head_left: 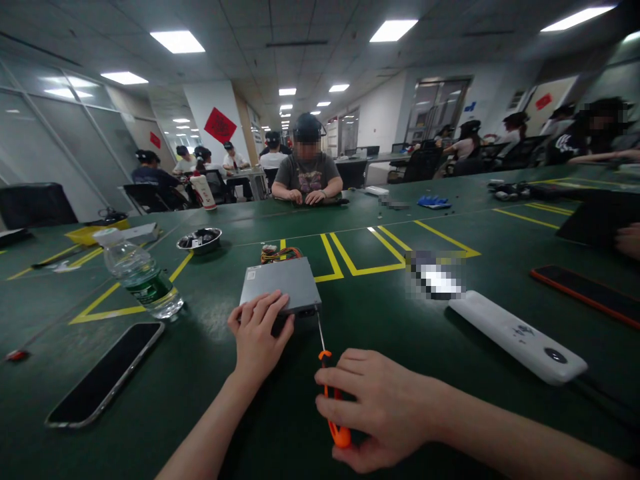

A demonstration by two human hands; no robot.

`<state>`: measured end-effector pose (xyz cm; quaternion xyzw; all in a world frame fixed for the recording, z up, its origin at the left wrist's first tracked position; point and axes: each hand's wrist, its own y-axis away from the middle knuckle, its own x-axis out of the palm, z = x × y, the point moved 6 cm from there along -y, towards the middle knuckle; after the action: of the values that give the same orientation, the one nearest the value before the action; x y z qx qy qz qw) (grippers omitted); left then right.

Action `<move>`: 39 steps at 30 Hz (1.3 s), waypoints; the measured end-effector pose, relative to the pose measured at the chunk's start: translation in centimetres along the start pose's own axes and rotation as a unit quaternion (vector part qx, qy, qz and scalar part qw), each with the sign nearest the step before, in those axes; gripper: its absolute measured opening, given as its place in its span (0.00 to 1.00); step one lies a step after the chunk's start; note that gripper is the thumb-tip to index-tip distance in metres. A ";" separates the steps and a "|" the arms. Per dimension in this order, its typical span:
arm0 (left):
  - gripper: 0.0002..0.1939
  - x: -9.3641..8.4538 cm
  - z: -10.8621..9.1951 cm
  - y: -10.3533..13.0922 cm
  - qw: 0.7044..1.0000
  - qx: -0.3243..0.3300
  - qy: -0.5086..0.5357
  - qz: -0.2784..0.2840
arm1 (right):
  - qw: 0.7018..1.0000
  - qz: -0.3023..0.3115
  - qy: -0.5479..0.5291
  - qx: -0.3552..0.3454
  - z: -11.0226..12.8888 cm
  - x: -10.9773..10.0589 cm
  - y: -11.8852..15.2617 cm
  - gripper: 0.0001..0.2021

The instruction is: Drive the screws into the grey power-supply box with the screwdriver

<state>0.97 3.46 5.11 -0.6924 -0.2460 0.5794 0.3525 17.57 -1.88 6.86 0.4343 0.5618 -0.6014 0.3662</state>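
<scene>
A grey metal computer power supply lies flat on the green table, with a bundle of coloured cables at its far side. My left hand rests over its near left edge, fingers stretched across the top and thumb toward the near face. In my right hand is an orange and black screwdriver, gripped by its handle between fingers and thumb. Its thin shaft points away from me, and the tip meets the near right corner of the power supply. The exact contact at the tip is too small to make out.
Left of me are a phone, a water bottle and a metal bowl of small dark parts. A long white device and an orange-edged phone lie right. A person sits opposite. Yellow tape marks the table.
</scene>
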 end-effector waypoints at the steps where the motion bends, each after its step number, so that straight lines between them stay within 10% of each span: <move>1: 0.15 0.0 0.0 0.0 1.000 0.001 -0.001 0.001 | 0.999 -0.023 0.016 -0.019 0.0 -0.1 0.0 0.19; 7: 0.14 -0.2 0.0 -0.1 1.000 0.003 -0.003 0.000 | 0.981 -0.113 0.101 -0.118 0.2 1.4 1.6 0.22; 29: 0.14 0.3 0.2 0.0 1.000 0.002 -0.005 0.009 | 0.977 -0.207 0.019 -0.041 -0.6 -0.2 2.7 0.15; 39: 0.14 -0.1 0.0 -0.1 1.000 0.006 -0.003 -0.001 | 0.995 0.015 0.062 0.082 0.5 1.2 2.9 0.15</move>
<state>0.98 3.44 5.22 -0.6884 -0.2441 0.5828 0.3562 19.77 -2.60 4.71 0.5077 0.5252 -0.6122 0.3028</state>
